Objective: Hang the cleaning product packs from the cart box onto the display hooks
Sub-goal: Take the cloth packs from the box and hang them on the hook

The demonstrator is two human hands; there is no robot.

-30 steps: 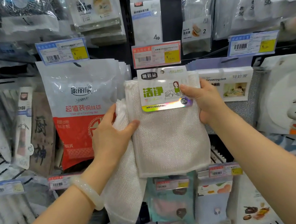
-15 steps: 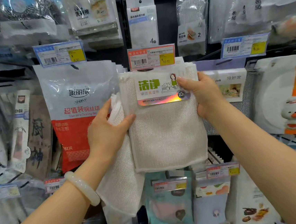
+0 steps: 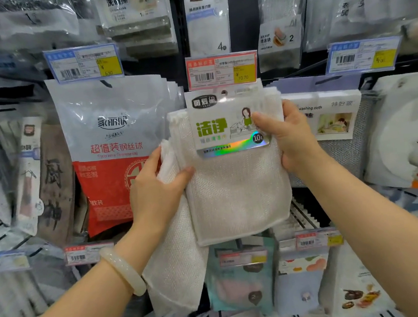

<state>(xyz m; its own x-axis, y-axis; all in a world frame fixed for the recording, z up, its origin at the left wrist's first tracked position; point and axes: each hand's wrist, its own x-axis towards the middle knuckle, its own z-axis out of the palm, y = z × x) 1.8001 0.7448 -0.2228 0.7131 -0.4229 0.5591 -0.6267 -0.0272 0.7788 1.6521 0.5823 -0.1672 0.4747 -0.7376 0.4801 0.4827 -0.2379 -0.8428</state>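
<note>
Fingers (image 3: 262, 117) on cloth pack (image 3: 235, 181) — lower now

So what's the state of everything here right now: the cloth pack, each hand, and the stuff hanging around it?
Cloth pack: held up at the display, header hole just under the red price tag; whether it is on the hook cannot be told.
Left hand: grips the pack's left edge.
Right hand: pinches the pack's header card.
Steel wire ball bags: hanging, several deep.
Dishwashing cloth pack: hanging behind the right hand.
</note>
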